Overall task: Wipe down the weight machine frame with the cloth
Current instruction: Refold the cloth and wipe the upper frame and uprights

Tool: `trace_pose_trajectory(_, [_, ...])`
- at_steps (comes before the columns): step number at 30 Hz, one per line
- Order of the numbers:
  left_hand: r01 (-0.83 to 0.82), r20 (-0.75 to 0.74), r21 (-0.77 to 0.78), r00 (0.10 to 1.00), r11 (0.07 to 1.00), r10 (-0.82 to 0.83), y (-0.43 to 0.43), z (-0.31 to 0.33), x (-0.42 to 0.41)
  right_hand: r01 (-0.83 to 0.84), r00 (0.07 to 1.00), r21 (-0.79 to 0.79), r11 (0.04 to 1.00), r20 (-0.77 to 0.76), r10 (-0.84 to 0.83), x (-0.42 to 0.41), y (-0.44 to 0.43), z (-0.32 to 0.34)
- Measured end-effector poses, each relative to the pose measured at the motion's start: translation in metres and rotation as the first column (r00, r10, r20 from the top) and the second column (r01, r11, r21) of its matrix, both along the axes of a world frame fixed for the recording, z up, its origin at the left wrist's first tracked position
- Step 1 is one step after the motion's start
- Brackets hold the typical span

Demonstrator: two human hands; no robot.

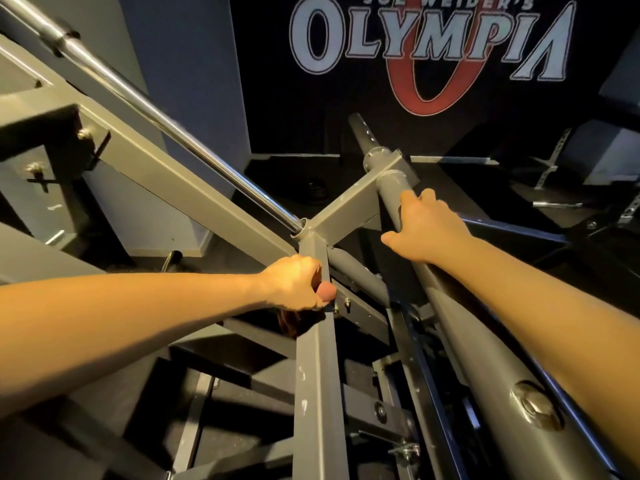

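Observation:
The grey weight machine frame (317,368) fills the middle of the view, with square beams meeting at a welded joint. My left hand (294,285) grips a dark reddish cloth (291,322) against the left side of the upright square beam just below that joint. Most of the cloth is hidden under the hand and in shadow. My right hand (426,230) rests on the round grey tube (391,188) to the right, fingers curled over its far side, thumb spread to the left.
A chrome bar (145,95) slants from the upper left down into the joint. A dark wall banner with large lettering (429,43) hangs behind. Black floor, dark plates and brackets lie beyond the frame. A large bolt head (533,403) sits on the tube at lower right.

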State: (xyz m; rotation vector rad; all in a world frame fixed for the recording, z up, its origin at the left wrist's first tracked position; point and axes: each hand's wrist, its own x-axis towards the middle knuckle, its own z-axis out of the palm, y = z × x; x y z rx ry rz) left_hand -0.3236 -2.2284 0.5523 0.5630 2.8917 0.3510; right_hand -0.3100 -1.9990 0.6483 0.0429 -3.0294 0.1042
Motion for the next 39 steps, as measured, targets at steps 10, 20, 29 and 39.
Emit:
trace_pose_trajectory(10, [-0.415, 0.210, 0.473, 0.910, 0.777, 0.358, -0.041, -0.027, -0.071, 0.022, 1.000, -0.038, 0.999, -0.017, -0.023, -0.037, -0.004, -0.011])
trace_pose_trajectory(20, [-0.377, 0.280, 0.509, 0.923, 0.774, 0.266, -0.037, -0.053, -0.084, 0.008, 1.000, 0.002, 1.000, -0.027, -0.007, -0.043, -0.003, -0.016])
trace_pose_trajectory(29, [-0.197, 0.239, 0.286, 0.962, 0.938, 0.130, -0.041, -0.039, -0.002, 0.019, 1.000, -0.070, 0.997, -0.023, -0.020, -0.046, -0.004, -0.017])
trace_pose_trajectory(39, [-0.193, -0.056, 0.343, 0.973, 0.919, 0.225, -0.022, -0.038, -0.082, 0.019, 1.000, -0.112, 0.994, -0.011, -0.021, -0.048, -0.004, -0.016])
